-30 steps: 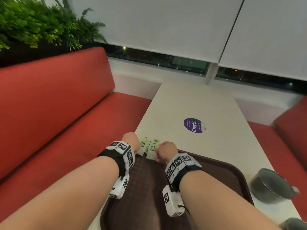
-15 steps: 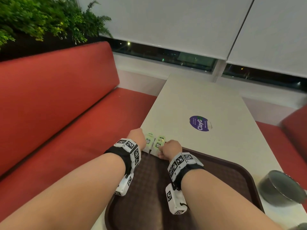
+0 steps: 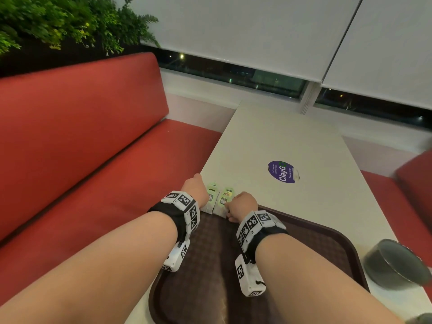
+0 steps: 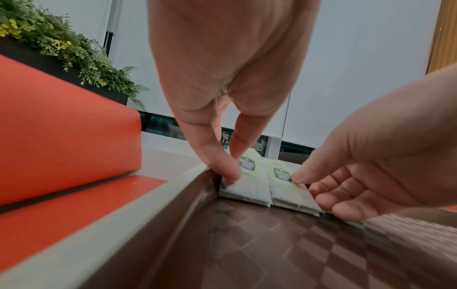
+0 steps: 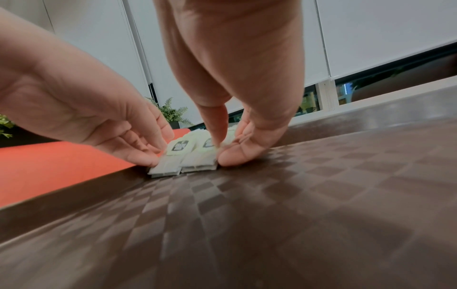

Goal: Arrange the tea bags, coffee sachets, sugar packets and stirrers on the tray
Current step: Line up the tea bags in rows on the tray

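Observation:
Two small stacks of tea bags with pale green labels lie side by side in the far left corner of the brown tray (image 3: 327, 244). The left stack (image 4: 249, 187) leans on the tray's rim. My left hand (image 4: 233, 166) pinches it, thumb on its outer side and a finger on top. My right hand (image 5: 222, 153) pinches the right stack (image 5: 200, 158), forefinger on its label and thumb against its right edge. In the head view both hands (image 3: 198, 190) (image 3: 236, 204) cover the near ends of the stacks (image 3: 225, 198). No coffee sachets, sugar packets or stirrers show.
The tray lies on a white table (image 3: 268, 136) with a purple round sticker (image 3: 282, 171). A dark grey bowl (image 3: 395, 263) stands right of the tray. A red bench (image 3: 93, 148) runs along the table's left side, with plants (image 3: 58, 24) behind it.
Both hands stay on the two tea bag stacks at the tray's far left corner. Only the head view has shifted a little; the bowl sits lower right in frame.

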Motion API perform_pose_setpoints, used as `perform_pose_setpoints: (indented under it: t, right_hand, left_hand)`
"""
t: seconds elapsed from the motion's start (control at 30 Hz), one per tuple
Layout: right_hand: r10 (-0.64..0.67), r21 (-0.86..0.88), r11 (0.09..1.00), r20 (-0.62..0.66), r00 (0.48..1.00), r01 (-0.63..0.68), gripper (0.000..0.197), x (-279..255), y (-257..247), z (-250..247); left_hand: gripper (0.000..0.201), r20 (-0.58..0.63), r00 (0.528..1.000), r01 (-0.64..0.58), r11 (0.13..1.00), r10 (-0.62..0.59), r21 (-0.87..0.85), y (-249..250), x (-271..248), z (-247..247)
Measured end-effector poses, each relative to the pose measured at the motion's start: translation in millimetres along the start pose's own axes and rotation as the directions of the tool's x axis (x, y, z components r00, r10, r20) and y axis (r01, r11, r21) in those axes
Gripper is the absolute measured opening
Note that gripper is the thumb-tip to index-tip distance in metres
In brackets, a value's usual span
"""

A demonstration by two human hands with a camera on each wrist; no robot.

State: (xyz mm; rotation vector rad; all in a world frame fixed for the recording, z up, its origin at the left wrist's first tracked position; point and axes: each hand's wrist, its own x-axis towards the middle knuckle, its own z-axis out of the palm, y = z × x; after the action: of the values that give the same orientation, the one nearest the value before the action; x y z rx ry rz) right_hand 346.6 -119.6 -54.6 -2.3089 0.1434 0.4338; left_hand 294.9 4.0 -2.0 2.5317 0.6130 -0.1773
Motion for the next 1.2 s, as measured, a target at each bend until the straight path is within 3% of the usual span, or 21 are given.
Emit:
perform_pose_setpoints:
  t: [0.2, 0.27, 0.4, 0.5, 0.6, 0.67, 0.8, 0.9, 1.07, 1.2]
  right_hand:
    - [-0.097, -0.01, 0.995, -0.018, 0.995, 0.097, 0.021, -0.8, 1.8, -2.0]
    - [-0.127, -0.01, 0.992, -0.013, 0.992, 0.127, 0.019, -6.4, 2.9, -7.0]
    - [-0.192, 0.007, 0.981, -0.024, 0.981, 0.193, 0.016, -41.6, 0.0, -29.4]
    - [-0.318, -0.007, 0.948, -0.023, 0.948, 0.318, 0.018, -82.7, -9.9, -52.3]
    - [-0.4, 0.025, 0.917, 0.061, 0.915, 0.399, 0.014, -143.3, -8.7, -66.7]
    - [-0.443, 0.006, 0.895, 0.141, 0.885, 0.447, 0.008, -189.8, 0.5, -72.7]
    - [-0.464, -0.167, 0.819, 0.369, 0.806, 0.548, 0.011, -271.9, 36.0, -78.6]
    - [-0.429, -0.323, 0.705, 0.515, 0.742, 0.631, 0.011, -315.8, 68.8, -76.4]
    - [-0.388, -0.462, 0.605, 0.54, 0.747, 0.648, 0.02, -358.0, 104.8, -53.2]
    - [-0.371, -0.613, 0.515, 0.47, 0.801, 0.599, 0.037, -379.1, 108.9, -19.9]
  left_hand:
    - [0.033, 0.058, 0.998, -0.046, 0.991, 0.039, 0.127, 0.7, -3.0, -8.1]
    - [0.01, 0.106, 0.992, -0.09, 0.982, 0.073, 0.165, -1.7, -7.0, -15.4]
    - [0.011, 0.058, 0.992, -0.113, 0.993, 0.114, -0.021, -14.0, -24.7, -31.6]
    - [0.02, 0.003, 0.984, -0.177, 0.968, 0.18, -0.178, -23.0, -58.8, -56.2]
    - [0.016, 0.086, 0.956, -0.25, 0.932, 0.28, -0.263, -45.8, -114.7, -70.8]
    - [0.013, 0.126, 0.936, -0.304, 0.936, 0.328, -0.177, -66.2, -155.7, -73.0]
    - [0.008, 0.237, 0.907, -0.343, 0.937, 0.348, -0.063, -107.5, -236.8, -60.1]
    - [0.002, 0.35, 0.878, -0.348, 0.938, 0.328, -0.007, -129.5, -282.8, -37.8]
    - [0.022, 0.376, 0.865, -0.399, 0.91, 0.331, 0.115, -150.9, -321.0, -4.1]
    - [0.05, 0.371, 0.899, -0.312, 0.934, 0.231, 0.174, -154.5, -335.4, 12.8]
